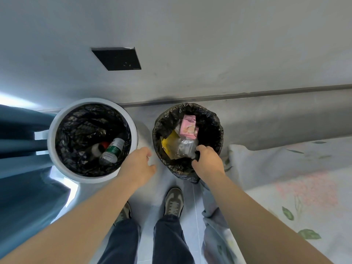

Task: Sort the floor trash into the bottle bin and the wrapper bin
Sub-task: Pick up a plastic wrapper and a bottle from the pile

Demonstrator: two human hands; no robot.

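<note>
Right hand (207, 164) pinches wrapper-bin liner (215, 121) — left hand (139, 164) loose, empty; bottle (112, 149) lies diagonally.

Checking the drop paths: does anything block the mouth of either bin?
Nothing visible does. The bottle bin and the wrapper bin both stand open, no lid. The right hand pinches the wrapper bin's black liner at its near rim; the left hand hovers between the bins.

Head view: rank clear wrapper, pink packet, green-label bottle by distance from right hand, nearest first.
1. Clear wrapper, wrapper bin, beside the right hand gripping the liner.
2. Pink packet, same bin, far side.
3. Green-label bottle, bottle bin, left.
</note>
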